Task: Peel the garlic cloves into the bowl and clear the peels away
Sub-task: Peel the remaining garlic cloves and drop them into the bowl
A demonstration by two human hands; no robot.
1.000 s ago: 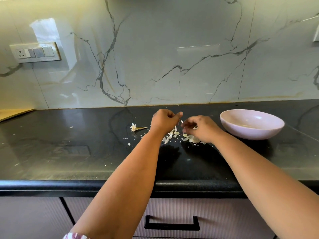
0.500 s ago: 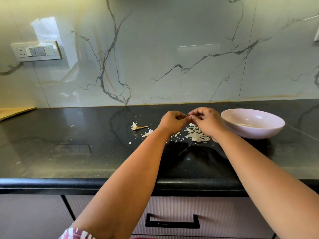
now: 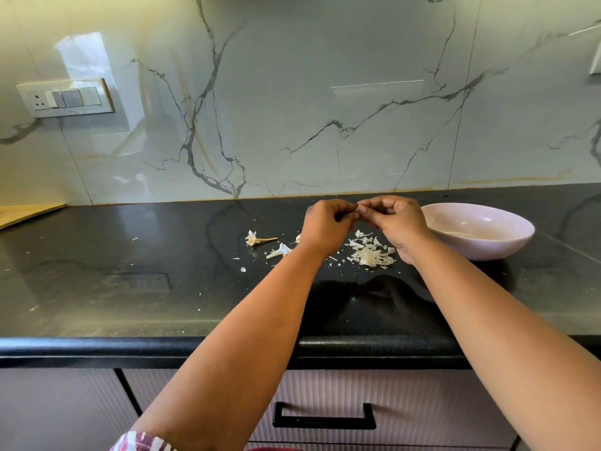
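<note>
I log: left hand [image 3: 325,227] and right hand [image 3: 395,222], fingers curled, pinching a small pale garlic clove [image 3: 358,208] above white papery peels [image 3: 370,253] on the black stone surface [image 3: 130,288].

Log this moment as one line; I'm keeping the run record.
phase: peeling | left hand and right hand: pinch a small piece together above the counter | peels: piled on counter | bowl: right of hands

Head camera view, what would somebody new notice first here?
Probably the two hands meeting above the black countertop: the left hand and right hand pinch something small between their fingertips, too hidden to identify. Right under them lies a heap of pale garlic peels, with a pink bowl just to the right.
</note>
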